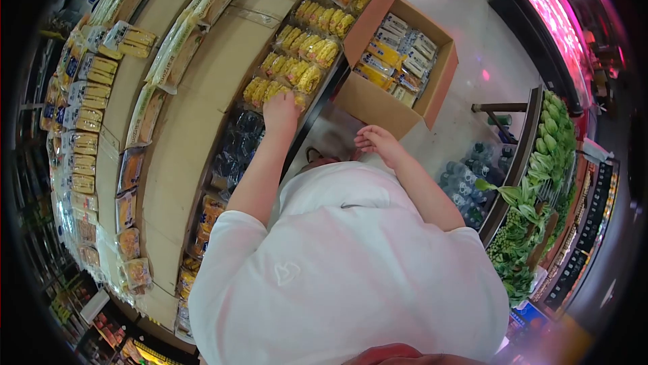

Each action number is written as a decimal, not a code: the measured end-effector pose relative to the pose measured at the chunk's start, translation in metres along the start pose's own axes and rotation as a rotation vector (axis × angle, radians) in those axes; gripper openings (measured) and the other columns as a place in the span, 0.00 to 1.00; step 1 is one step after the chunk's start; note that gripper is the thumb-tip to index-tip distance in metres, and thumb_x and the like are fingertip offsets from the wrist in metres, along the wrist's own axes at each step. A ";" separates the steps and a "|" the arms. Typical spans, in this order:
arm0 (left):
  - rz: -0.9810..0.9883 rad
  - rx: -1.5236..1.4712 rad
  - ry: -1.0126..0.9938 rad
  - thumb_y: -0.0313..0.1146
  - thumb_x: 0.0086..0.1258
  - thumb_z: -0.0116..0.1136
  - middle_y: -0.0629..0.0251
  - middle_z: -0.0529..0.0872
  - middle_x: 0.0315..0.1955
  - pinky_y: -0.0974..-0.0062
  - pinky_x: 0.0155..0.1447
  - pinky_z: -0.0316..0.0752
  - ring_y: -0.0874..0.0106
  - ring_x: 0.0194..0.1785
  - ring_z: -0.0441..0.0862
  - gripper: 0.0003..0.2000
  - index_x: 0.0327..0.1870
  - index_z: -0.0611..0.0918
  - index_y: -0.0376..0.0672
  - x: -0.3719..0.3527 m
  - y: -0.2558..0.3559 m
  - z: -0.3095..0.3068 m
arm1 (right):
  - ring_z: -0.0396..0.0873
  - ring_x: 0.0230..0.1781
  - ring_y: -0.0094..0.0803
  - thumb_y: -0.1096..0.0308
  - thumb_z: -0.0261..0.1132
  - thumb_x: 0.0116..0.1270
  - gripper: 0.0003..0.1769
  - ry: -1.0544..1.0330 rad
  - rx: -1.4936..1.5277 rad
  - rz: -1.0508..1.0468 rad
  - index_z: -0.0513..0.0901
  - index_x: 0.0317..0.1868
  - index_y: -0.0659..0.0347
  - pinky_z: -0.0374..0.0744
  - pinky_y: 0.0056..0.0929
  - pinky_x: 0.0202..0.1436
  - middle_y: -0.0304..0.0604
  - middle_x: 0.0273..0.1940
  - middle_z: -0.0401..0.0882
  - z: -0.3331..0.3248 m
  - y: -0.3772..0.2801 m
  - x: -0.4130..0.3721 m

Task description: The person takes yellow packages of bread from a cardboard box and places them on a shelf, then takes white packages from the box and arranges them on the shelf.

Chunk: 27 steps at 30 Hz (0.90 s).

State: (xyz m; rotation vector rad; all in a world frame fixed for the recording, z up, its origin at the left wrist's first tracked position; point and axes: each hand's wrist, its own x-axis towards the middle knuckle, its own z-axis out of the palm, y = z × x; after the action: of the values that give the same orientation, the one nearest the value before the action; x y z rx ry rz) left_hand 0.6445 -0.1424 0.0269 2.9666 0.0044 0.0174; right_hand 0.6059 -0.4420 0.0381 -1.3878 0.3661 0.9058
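Observation:
My left hand [281,111] reaches onto the lowest shelf and rests palm down on a yellow packaged snack [297,100] at the end of a row of the same yellow packs [302,48]. What its fingers grip is hidden. My right hand [378,142] hovers with loosely curled fingers, holding nothing, just below the open cardboard box [378,105] of packaged goods that stands on the floor. I wear a white shirt.
Curved tiers of shelves [182,135] hold bagged bread and dark packets [236,142]. To the right are bottled water packs [466,183], a rack of green vegetables [540,183] and a pink-lit chiller [553,21]. Pale floor lies beyond the box.

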 end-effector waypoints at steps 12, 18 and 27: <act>0.120 -0.197 0.252 0.34 0.57 0.64 0.55 0.76 0.49 0.57 0.54 0.68 0.55 0.54 0.73 0.17 0.47 0.79 0.41 -0.009 0.016 -0.036 | 0.79 0.45 0.28 0.64 0.52 0.75 0.11 0.032 0.038 0.032 0.78 0.48 0.59 0.79 0.26 0.46 0.41 0.44 0.82 -0.005 0.008 -0.008; 0.241 -0.269 0.260 0.29 0.57 0.61 0.51 0.74 0.55 0.55 0.60 0.67 0.51 0.60 0.70 0.14 0.46 0.80 0.39 -0.009 0.040 -0.047 | 0.80 0.45 0.28 0.64 0.52 0.75 0.11 0.056 0.076 0.037 0.78 0.48 0.59 0.79 0.27 0.46 0.42 0.44 0.82 -0.019 0.015 -0.013; 0.485 -0.359 0.196 0.27 0.57 0.61 0.51 0.73 0.57 0.54 0.64 0.67 0.49 0.63 0.68 0.13 0.45 0.80 0.40 -0.009 0.063 -0.055 | 0.81 0.44 0.29 0.65 0.54 0.73 0.11 0.231 -0.018 -0.137 0.78 0.49 0.60 0.79 0.27 0.47 0.42 0.44 0.83 -0.076 0.025 -0.007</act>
State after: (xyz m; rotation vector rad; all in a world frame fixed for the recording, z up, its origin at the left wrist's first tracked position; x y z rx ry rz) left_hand 0.6354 -0.1945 0.0919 2.5246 -0.6208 0.3324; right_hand 0.6044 -0.5180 0.0111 -1.5196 0.4326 0.6399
